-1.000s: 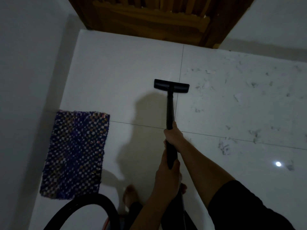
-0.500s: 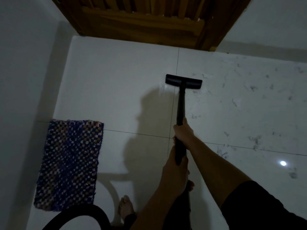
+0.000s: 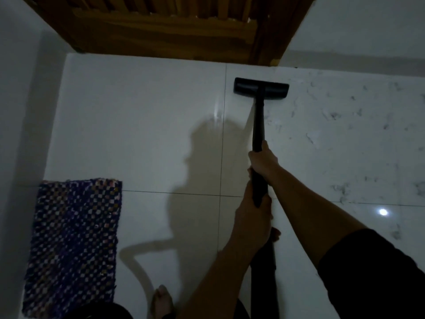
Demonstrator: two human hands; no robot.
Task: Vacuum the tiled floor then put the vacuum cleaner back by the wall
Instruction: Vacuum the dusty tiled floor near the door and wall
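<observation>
Vacuum wand point(image 3: 258, 125) and floor head point(image 3: 261, 90) farther forward, nearer the wooden door point(image 3: 161, 31)

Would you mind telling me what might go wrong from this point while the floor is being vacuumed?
With the left hand and right hand gripping the wand, the floor head sits close to the wooden door; a push further forward may knock it. Scraps lie scattered over the tiled floor to the right, and some could be missed in dim light. The bare foot stands near the woven mat, whose edge might catch it.
</observation>
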